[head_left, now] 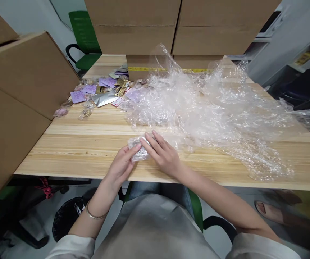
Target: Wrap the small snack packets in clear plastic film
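Near the front of the wooden table, a small bundle in clear bubble wrap [140,154] lies between my hands; what it wraps cannot be made out. My left hand [122,162] grips its left side, thumb on top and fingers beneath. Across its right side lies my right hand [163,153], palm down with the fingers stretched out over the wrap. Just beyond and to the right spreads a large heap of crumpled clear plastic wrap [195,104].
Purple packets [78,96], a silver pouch [105,98] and gold sachets [122,87] lie at the back left of the table [71,151]. Cardboard boxes [22,72] stand left and behind. A green chair [83,39] is beyond. A black-lined bin [65,217] sits below.
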`<state>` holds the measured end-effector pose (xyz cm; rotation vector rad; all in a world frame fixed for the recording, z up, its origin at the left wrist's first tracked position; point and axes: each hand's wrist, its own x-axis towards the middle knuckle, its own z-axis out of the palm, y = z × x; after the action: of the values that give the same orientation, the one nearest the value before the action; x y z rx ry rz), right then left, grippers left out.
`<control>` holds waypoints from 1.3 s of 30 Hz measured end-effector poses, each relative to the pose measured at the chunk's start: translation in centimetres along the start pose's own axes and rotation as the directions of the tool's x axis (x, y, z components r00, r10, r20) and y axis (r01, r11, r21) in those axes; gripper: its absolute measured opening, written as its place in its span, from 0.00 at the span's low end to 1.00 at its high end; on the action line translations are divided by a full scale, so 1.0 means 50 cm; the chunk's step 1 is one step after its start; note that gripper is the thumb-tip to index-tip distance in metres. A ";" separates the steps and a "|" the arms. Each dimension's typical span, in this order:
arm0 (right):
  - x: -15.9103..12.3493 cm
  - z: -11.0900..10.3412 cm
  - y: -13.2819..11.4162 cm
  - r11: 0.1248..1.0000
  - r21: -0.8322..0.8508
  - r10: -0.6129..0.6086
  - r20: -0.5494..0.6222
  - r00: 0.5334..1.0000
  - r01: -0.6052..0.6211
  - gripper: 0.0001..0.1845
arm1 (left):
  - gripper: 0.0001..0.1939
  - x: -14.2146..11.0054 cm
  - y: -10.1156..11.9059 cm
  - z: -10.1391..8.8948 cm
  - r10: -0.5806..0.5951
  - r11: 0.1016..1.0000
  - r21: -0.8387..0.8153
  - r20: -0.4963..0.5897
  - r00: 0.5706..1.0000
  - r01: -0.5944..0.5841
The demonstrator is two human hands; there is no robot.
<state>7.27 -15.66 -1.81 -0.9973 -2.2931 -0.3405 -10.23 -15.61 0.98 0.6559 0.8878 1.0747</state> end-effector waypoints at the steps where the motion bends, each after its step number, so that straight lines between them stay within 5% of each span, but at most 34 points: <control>1: 0.001 -0.004 0.005 0.999 0.030 -0.023 -0.016 1.000 0.023 0.26 | 0.09 0.000 -0.003 0.006 -0.001 0.999 -0.044 -0.004 1.000 0.001; 4: 0.002 -0.009 0.023 0.997 0.073 -0.005 -0.083 0.997 0.011 0.30 | 0.09 -0.002 -0.010 0.021 0.026 0.989 -0.143 0.008 1.000 -0.024; 7: 0.002 -0.011 0.047 0.991 0.043 0.135 -0.132 0.982 -0.130 0.34 | 0.10 -0.002 -0.017 0.029 0.077 0.981 -0.182 0.032 0.996 -0.070; 13: 0.004 -0.028 0.078 0.908 0.041 0.419 -0.025 0.908 -0.418 0.44 | 0.09 -0.003 -0.035 0.041 0.178 0.961 -0.225 0.063 0.982 -0.160; 17: 0.002 -0.042 0.074 0.727 0.358 0.591 0.108 0.800 -0.586 0.43 | 0.09 0.005 -0.042 0.062 0.181 0.964 -0.213 0.087 0.980 -0.159; 21: -0.011 -0.066 0.075 0.459 0.676 0.529 0.314 0.788 -0.577 0.30 | 0.15 0.032 -0.049 0.075 0.124 0.982 -0.153 0.070 0.990 -0.112; 25: -0.019 -0.110 0.082 0.348 0.759 0.447 0.382 0.809 -0.551 0.31 | 0.17 0.049 -0.067 0.083 0.190 0.982 0.000 0.035 0.981 -0.190; 31: -0.025 -0.190 0.095 0.110 0.736 0.462 0.557 0.690 -0.667 0.21 | 0.13 0.025 -0.055 0.118 0.173 0.878 0.389 0.287 0.942 -0.280; 33: -0.042 -0.232 0.145 0.132 0.701 0.533 0.546 0.647 -0.701 0.19 | 0.15 0.019 -0.029 0.114 0.168 0.776 0.531 0.346 0.923 -0.340; 35: -0.064 -0.280 0.238 0.233 0.665 0.727 0.365 0.582 -0.709 0.17 | 0.16 0.021 -0.002 0.100 0.146 0.687 0.642 0.339 0.929 -0.342; 37: -0.082 -0.325 0.370 0.307 0.591 0.905 0.062 0.421 -0.746 0.16 | 0.16 0.032 0.019 0.082 0.127 0.665 0.691 0.267 0.955 -0.282; 39: -0.084 -0.359 0.516 0.286 0.413 0.958 -0.130 0.255 -0.865 0.13 | 0.17 0.048 0.029 0.070 0.147 0.691 0.690 0.156 0.977 -0.214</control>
<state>36.03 -8.55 9.43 -1.7676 -1.0059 0.2918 -7.39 -12.98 3.21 1.4553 1.1828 0.8426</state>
